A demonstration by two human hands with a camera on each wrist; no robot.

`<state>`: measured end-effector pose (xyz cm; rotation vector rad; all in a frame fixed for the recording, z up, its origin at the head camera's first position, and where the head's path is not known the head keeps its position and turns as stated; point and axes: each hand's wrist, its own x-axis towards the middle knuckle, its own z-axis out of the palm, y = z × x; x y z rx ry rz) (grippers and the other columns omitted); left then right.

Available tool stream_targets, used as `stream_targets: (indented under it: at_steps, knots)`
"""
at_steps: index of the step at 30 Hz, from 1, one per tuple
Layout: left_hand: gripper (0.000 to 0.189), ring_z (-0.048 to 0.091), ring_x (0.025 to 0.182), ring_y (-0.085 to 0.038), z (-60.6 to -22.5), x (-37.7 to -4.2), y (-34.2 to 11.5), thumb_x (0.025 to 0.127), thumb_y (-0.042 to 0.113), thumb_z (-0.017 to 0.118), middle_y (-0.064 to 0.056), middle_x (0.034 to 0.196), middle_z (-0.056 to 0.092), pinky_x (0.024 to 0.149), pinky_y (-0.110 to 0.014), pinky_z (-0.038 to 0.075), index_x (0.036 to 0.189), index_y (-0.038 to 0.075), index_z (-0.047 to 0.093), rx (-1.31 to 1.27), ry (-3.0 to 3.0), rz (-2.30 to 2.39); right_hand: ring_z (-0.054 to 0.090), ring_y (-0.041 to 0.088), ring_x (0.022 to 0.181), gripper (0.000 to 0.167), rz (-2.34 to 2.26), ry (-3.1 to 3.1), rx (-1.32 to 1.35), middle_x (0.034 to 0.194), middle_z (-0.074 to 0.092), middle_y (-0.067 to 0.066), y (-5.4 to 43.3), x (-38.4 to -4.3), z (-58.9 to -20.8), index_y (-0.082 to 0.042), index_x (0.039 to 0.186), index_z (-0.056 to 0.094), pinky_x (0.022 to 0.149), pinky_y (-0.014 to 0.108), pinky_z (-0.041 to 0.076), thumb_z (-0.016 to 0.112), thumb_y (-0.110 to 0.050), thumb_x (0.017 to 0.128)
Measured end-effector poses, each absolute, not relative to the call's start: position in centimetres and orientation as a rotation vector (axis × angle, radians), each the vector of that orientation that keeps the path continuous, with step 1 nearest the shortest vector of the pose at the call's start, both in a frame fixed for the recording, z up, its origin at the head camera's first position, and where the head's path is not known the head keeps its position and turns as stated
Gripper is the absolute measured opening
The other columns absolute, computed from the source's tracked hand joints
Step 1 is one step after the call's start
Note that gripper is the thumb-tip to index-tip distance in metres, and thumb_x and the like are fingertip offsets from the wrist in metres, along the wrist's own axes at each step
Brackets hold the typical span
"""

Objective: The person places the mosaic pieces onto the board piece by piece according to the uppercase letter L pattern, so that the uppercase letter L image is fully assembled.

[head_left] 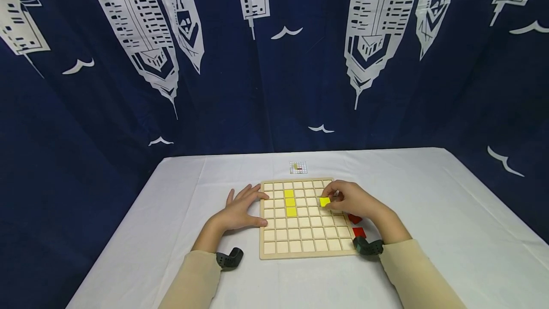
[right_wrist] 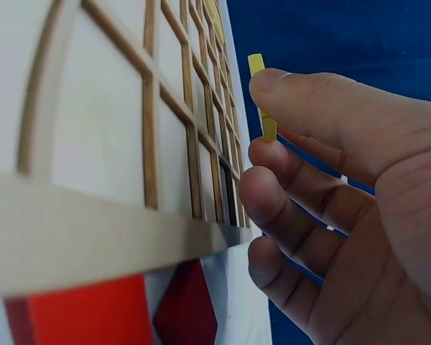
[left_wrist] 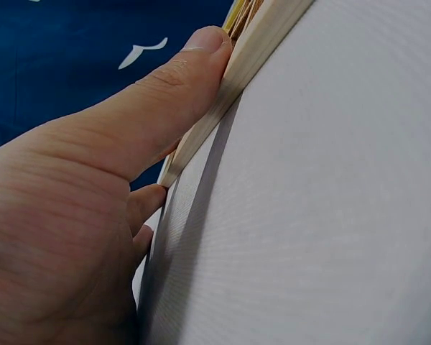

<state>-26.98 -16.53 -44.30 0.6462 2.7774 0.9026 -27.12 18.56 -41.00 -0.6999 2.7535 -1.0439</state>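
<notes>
A wooden grid board (head_left: 281, 247) lies on the white table. Three yellow square tiles (head_left: 290, 202) sit in its cells, stacked in one column left of the middle. My right hand (head_left: 353, 199) pinches another yellow tile (head_left: 324, 201) between thumb and fingers, over the board's right side; the right wrist view shows this tile (right_wrist: 269, 128) edge-on, held above the grid. With thumb and fingers spread, my left hand (head_left: 240, 210) rests at the board's left edge. In the left wrist view the thumb (left_wrist: 194, 61) lies against the wooden rim (left_wrist: 233, 83).
Red tiles (head_left: 359, 232) lie on the table just right of the board, partly under the right forearm. A small printed grid card (head_left: 298, 168) lies behind the board. A dark blue curtain (head_left: 266, 85) with white building prints hangs beyond the table (head_left: 193, 175).
</notes>
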Motion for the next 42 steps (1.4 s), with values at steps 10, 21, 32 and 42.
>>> stream_targets:
  at_steps: [10,21,32,42]
  knots:
    - [0.070,0.008,0.158,-0.032,-44.3,-26.9,-16.5,0.074,0.047,0.084,-0.005,0.168,0.022,0.120,-0.065,-0.015,0.135,0.030,0.054,0.646,2.781,0.901,0.053,0.012,0.076,0.025,-1.013,2.750,-0.779,0.095,0.065,0.003,17.4,-26.7,-40.7,-0.011,0.105,0.067,0.070,0.021,0.047,0.080,-0.017,0.085]
    - [0.070,0.008,0.158,-0.032,-44.2,-26.9,-16.4,0.074,0.047,0.084,-0.004,0.168,0.022,0.121,-0.065,-0.015,0.135,0.030,0.054,0.633,2.785,0.897,0.051,0.011,0.074,0.021,-0.953,2.754,-0.827,0.089,0.063,-0.001,16.4,-26.5,-41.0,-0.014,0.101,0.067,0.066,0.021,0.045,0.080,-0.014,0.084]
    - [0.070,0.008,0.158,-0.032,-44.2,-26.9,-16.4,0.074,0.047,0.084,-0.005,0.168,0.023,0.121,-0.065,-0.015,0.134,0.030,0.054,0.630,2.787,0.902,0.052,0.011,0.075,0.022,-0.962,2.693,-0.925,0.090,0.064,0.000,15.4,-26.1,-41.3,-0.014,0.102,0.067,0.068,0.020,0.047,0.079,-0.012,0.083]
    - [0.069,0.008,0.158,-0.032,-44.3,-26.9,-16.4,0.074,0.047,0.084,-0.004,0.168,0.024,0.120,-0.065,-0.015,0.134,0.030,0.054,0.628,2.792,0.897,0.050,0.010,0.075,0.018,-0.894,2.704,-0.995,0.088,0.061,-0.003,13.7,-25.5,-41.5,-0.018,0.097,0.069,0.067,0.019,0.044,0.079,-0.015,0.083]
